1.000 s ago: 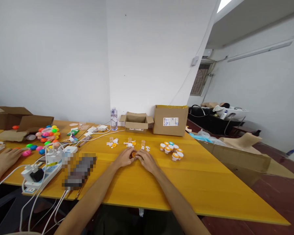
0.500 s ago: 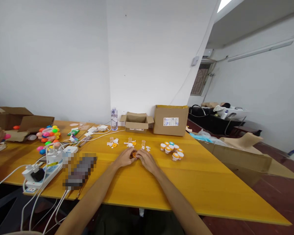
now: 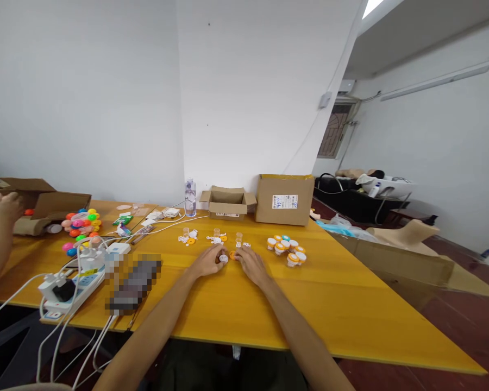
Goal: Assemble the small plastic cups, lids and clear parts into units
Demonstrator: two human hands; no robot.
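At right fingertips [image 3: 238,253], orange piece [image 3: 232,254]

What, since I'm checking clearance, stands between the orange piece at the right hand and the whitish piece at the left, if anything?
Nothing visible stands between the orange piece and the whitish piece: only a narrow gap separates them. The clear cup stands farther back, off that line.
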